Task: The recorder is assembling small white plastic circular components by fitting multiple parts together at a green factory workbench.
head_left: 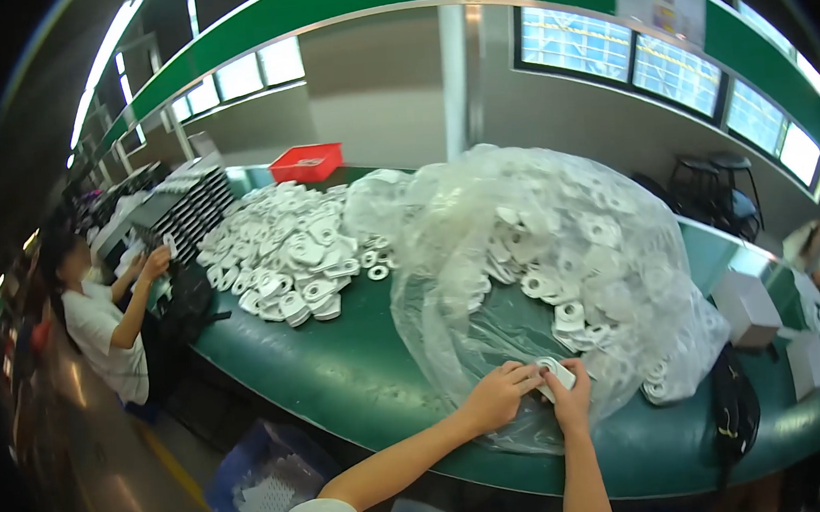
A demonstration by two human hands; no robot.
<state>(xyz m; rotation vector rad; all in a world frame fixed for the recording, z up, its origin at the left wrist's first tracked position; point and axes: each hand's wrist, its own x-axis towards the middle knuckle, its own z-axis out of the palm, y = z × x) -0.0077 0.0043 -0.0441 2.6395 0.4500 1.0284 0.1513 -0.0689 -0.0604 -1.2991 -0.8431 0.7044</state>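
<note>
A small white plastic part (pixel 561 371) with a rounded end and a round opening is between my two hands, over the front of a clear plastic bag (pixel 434 321). My right hand (pixel 573 402) grips it, thumb and fingers closed around its side. From the left, my left hand (pixel 498 398) has its fingers bent and pressed on the part's near end. Many similar white parts (pixel 569 316) spill from the open bag just beyond my hands. More of them show through the film.
A green table (pixel 342 377) carries a loose heap of white parts (pixel 283 237) left of the bag. Behind it is a red bin (pixel 306 163). White boxes (pixel 746 307) and a black bag (pixel 733 404) sit right. A blue crate (pixel 264 479) stands below. Co-workers (pixel 107 328) are at both ends.
</note>
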